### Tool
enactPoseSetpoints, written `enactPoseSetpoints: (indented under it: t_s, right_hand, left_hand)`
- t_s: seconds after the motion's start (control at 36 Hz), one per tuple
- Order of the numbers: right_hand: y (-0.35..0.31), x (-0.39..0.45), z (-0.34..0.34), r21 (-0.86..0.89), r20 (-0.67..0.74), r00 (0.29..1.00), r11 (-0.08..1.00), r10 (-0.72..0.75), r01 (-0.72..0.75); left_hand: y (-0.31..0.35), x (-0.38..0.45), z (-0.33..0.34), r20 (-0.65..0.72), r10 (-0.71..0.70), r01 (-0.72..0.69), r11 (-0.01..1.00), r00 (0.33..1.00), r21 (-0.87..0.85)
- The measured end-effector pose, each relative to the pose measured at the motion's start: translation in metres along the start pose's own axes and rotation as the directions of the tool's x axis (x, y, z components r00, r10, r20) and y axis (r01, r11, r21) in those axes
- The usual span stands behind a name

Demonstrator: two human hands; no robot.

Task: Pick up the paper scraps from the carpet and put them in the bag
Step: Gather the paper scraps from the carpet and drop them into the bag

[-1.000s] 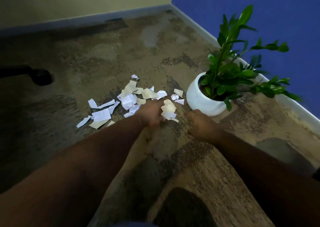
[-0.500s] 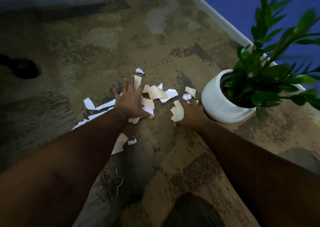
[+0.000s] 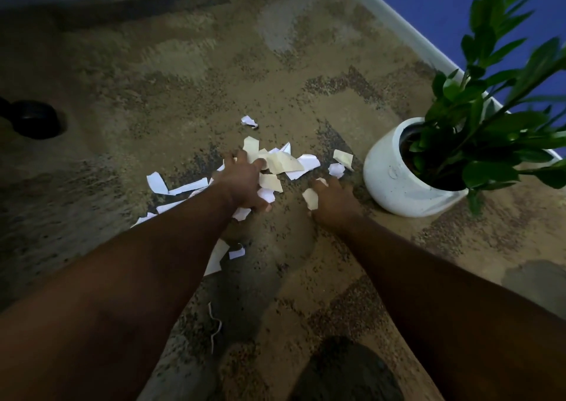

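Left hand [image 3: 245, 183] spread flat over the scraps [image 3: 284, 163] on the carpet [image 3: 183, 72]; right hand [image 3: 332, 197] pinching a cream scrap [image 3: 310, 199]. Rake inward into one pile before lifting. Bag not in view.
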State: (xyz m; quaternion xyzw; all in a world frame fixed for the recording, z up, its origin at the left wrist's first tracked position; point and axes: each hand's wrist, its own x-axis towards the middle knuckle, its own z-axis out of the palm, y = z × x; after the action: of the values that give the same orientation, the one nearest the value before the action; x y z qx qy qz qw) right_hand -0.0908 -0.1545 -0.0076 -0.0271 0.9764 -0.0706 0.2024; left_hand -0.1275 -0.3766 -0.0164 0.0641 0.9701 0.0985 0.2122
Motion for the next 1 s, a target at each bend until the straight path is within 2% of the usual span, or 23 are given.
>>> enactPoseSetpoints:
  t_s: [0.08, 0.22, 0.36, 0.44, 0.58, 0.78, 0.89, 1.0]
  right_hand:
    - [-0.001, -0.008, 0.002, -0.006, -0.112, 0.992, 0.999, -0.053, 0.052]
    - [-0.007, -0.023, 0.008, -0.003, -0.212, 0.975, 0.998, -0.065, 0.066]
    - [-0.010, -0.038, 0.006, 0.037, -0.087, 0.995, 0.998, -0.047, 0.050]
    - [-0.007, -0.050, 0.000, 0.091, -0.067, 0.997, 0.995, -0.043, 0.049]
    - [0.003, -0.077, -0.016, 0.190, -0.113, 0.992, 0.978, -0.064, 0.085]
    - [0.027, -0.107, -0.059, 0.175, -0.150, 0.984, 0.977, -0.093, 0.119]
    - [0.046, -0.125, -0.081, 0.155, -0.140, 0.989, 0.986, -0.044, 0.065]
    - [0.071, -0.149, -0.101, 0.199, -0.187, 0.982, 0.978, -0.032, 0.069]
  left_hand:
    - [0.004, -0.003, 0.001, -0.005, 0.004, -0.004, 1.000, 1.000, -0.001]
    - [0.019, -0.019, 0.006, -0.032, 0.045, -0.043, 0.998, 0.998, 0.053]
    - [0.040, -0.040, 0.012, -0.062, 0.115, -0.106, 0.986, 0.991, 0.125]
    - [0.045, -0.049, 0.016, -0.066, 0.139, -0.130, 0.984, 0.988, 0.124]
    - [0.050, -0.062, 0.013, -0.097, 0.168, -0.163, 0.985, 0.981, 0.057]
    - [0.081, -0.085, -0.017, -0.074, 0.195, -0.201, 0.976, 0.978, -0.079]
    - [0.106, -0.100, -0.037, -0.077, 0.254, -0.262, 0.957, 0.964, -0.125]
    - [0.138, -0.115, -0.051, -0.158, 0.331, -0.339, 0.940, 0.930, -0.025]
